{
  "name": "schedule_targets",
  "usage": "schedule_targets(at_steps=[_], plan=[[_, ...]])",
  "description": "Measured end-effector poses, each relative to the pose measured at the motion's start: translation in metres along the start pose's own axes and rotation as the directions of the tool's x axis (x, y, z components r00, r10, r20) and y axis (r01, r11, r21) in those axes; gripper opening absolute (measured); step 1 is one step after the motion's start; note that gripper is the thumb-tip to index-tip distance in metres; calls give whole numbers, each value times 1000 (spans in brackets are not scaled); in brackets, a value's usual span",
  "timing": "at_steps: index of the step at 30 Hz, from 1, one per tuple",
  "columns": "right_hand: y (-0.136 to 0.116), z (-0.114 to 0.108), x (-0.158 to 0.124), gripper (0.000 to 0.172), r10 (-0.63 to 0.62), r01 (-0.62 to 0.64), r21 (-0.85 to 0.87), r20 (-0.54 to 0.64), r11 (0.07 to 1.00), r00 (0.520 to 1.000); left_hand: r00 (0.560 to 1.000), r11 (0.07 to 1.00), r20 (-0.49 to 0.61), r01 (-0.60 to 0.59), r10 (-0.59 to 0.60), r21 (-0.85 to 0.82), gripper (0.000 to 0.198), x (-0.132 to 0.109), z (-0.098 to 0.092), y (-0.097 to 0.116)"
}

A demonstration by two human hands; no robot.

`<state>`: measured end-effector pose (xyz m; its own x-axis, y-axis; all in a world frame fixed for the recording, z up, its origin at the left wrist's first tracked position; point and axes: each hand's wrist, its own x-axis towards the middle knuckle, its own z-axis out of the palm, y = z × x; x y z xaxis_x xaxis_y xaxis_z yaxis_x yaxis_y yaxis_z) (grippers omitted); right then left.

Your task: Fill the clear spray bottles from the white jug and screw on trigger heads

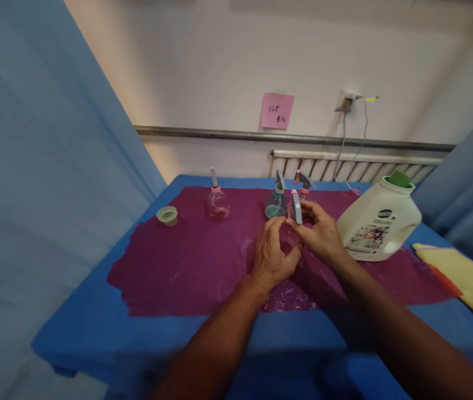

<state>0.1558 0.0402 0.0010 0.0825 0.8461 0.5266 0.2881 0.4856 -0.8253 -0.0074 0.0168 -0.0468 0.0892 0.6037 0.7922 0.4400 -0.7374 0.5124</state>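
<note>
In front of me stands a clear pink spray bottle with a grey and pink trigger head (297, 209). Curled round the lower left of its body is my left hand (272, 254). My right hand (319, 230) grips near the neck, its fingers at the trigger head. Most of the bottle's body is hidden between the hands. Just behind it are a teal spray bottle (275, 205) with liquid inside and another pink-collared spray bottle (304, 181), partly covered. To the left, a third spray bottle (218, 206) holds some reddish-pink liquid.
A small pale green tub (168, 216) sits at the left on a purple plastic sheet (186, 261) over the blue table. On the right stand a large white jug (369, 228) with a green piece in its mouth and a folded yellow cloth (463, 272). Wall and radiator (357, 161) are behind.
</note>
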Motion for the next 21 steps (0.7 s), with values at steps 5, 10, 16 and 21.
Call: schedule_targets(at_steps=[5, 10, 16, 21], plan=[[10, 15, -5, 56, -68, 68, -14, -19, 998, 997, 990, 988, 39, 132, -136, 81, 59, 0, 1, -5], [32, 23, -15, 58, -83, 83, 4, -92, 997, 992, 976, 978, 90, 194, -200, 74, 56, -2, 4, -9], [41, 20, -21, 61, -95, 95, -9, -114, 995, 989, 971, 974, 92, 213, -219, 73, 48, 1, 7, -5], [35, 17, -20, 66, -62, 62, -9, -100, 998, 993, 974, 977, 80, 212, -213, 20, 48, 4, 7, -4]])
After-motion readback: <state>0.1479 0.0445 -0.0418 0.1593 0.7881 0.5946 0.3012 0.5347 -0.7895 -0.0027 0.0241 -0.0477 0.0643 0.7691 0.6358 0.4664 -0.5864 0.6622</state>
